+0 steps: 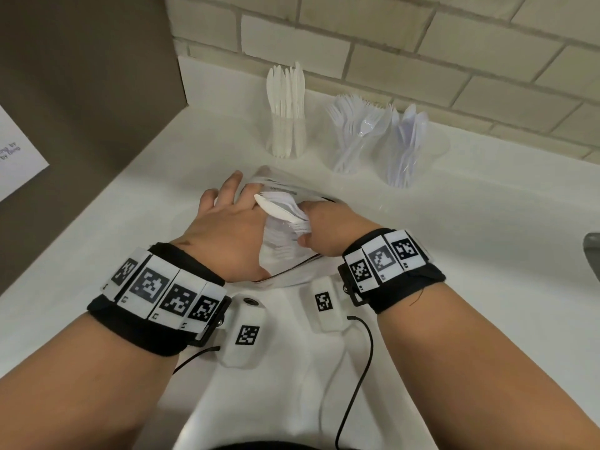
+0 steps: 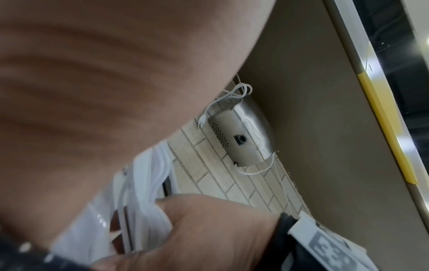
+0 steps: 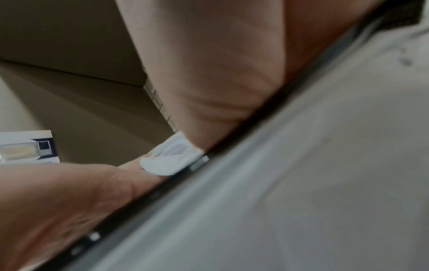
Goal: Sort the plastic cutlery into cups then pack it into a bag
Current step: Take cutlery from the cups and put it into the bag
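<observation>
On the white counter (image 1: 454,238) lies a clear plastic bag (image 1: 285,258), its mouth facing me. My left hand (image 1: 233,219) holds the bag's left edge with fingers spread; one finger shows through the plastic. My right hand (image 1: 305,228) grips a bundle of white plastic spoons (image 1: 279,209) at the bag's mouth, bowls pointing left. Their bowls (image 3: 171,159) show past my palm in the right wrist view. The bag (image 2: 97,229) with white handles shows in the left wrist view. Behind stand three clear cups: knives (image 1: 287,125), forks (image 1: 354,134), spoons (image 1: 406,147).
A tan tile wall (image 1: 422,43) backs the counter. A brown panel (image 1: 81,76) with a paper sign (image 1: 16,157) closes the left side. A grey sink edge (image 1: 591,251) is at far right. A steel wall unit (image 2: 241,139) with a white cord hangs above.
</observation>
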`<state>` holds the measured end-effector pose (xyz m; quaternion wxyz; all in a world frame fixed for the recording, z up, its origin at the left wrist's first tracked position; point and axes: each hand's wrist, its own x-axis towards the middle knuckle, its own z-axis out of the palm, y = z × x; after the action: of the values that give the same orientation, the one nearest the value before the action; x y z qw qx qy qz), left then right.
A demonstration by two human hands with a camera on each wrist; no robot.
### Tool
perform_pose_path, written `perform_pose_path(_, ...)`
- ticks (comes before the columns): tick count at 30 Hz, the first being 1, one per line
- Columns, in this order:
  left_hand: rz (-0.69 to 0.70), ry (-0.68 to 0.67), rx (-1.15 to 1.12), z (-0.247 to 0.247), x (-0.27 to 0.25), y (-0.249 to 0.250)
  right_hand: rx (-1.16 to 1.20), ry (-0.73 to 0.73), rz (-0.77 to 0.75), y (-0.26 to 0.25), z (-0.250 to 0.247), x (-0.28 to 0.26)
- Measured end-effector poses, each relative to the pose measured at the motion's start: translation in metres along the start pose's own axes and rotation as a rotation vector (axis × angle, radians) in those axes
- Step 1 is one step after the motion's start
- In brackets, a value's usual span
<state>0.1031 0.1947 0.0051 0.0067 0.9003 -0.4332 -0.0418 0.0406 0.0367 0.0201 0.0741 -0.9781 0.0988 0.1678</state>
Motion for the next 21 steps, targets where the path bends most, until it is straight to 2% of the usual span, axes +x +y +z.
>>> perform_pose_path(2,-0.012,-0.071,0.024,-0.004,0.001,0.0,-0.026,-0.07,0.014,0.001,-0.001,0.002)
perform_pose_path(4,-0.023,-0.161,0.057,-0.008,0.0,0.0,0.049,-0.108,0.02,0.003,-0.003,0.001)
perform_pose_path(8,-0.046,-0.252,0.092,-0.01,-0.003,0.002,0.108,-0.009,0.028,0.005,-0.003,0.0)
perform_pose_path(13,-0.064,-0.217,0.08,-0.006,-0.001,0.005,-0.039,-0.032,0.031,-0.001,-0.001,0.005)
perform_pose_path(17,-0.059,-0.184,0.065,-0.001,0.0,0.004,0.02,-0.113,0.028,0.0,0.0,0.006)
perform_pose_path(21,-0.052,-0.151,0.04,0.002,-0.001,0.003,0.076,-0.127,0.023,0.001,-0.001,0.004)
